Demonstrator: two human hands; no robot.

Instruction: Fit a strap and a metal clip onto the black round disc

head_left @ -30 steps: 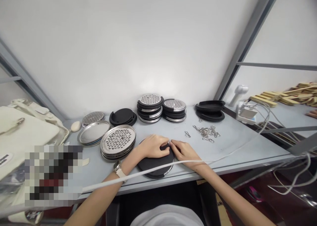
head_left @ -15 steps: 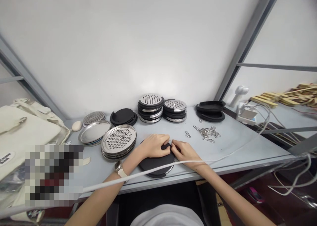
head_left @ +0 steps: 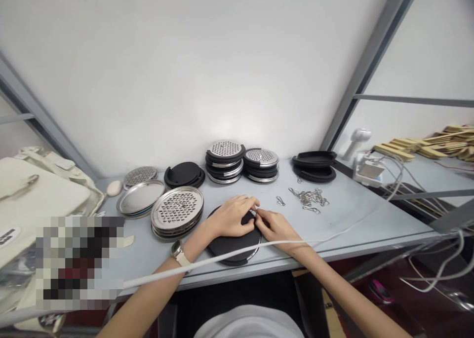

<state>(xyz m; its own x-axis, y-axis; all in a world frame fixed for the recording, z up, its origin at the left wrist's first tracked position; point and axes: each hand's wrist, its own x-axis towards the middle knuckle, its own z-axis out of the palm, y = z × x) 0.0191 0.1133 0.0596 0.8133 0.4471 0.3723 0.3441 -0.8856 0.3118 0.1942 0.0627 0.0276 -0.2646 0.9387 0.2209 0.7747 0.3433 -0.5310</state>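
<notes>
A round black disc with a shiny metal rim (head_left: 233, 246) lies flat near the table's front edge. My left hand (head_left: 229, 215) rests on its far side with the fingers curled down onto it. My right hand (head_left: 276, 225) meets it from the right, thumb and fingers pinched on a small metal clip (head_left: 254, 212) at the disc's far edge. Both hands touch at that spot. A watch sits on my left wrist.
Perforated steel plates (head_left: 177, 208) and a plain steel plate (head_left: 140, 197) lie left. Stacks of black-and-steel discs (head_left: 224, 161) line the back. Loose metal clips (head_left: 308, 199) lie right. A white cable (head_left: 222, 256) crosses my forearms. A cream bag (head_left: 33, 195) sits far left.
My left fingers have lifted and spread slightly over the disc's far edge. The right hand stays pinched at the same spot. The disc has not moved.
</notes>
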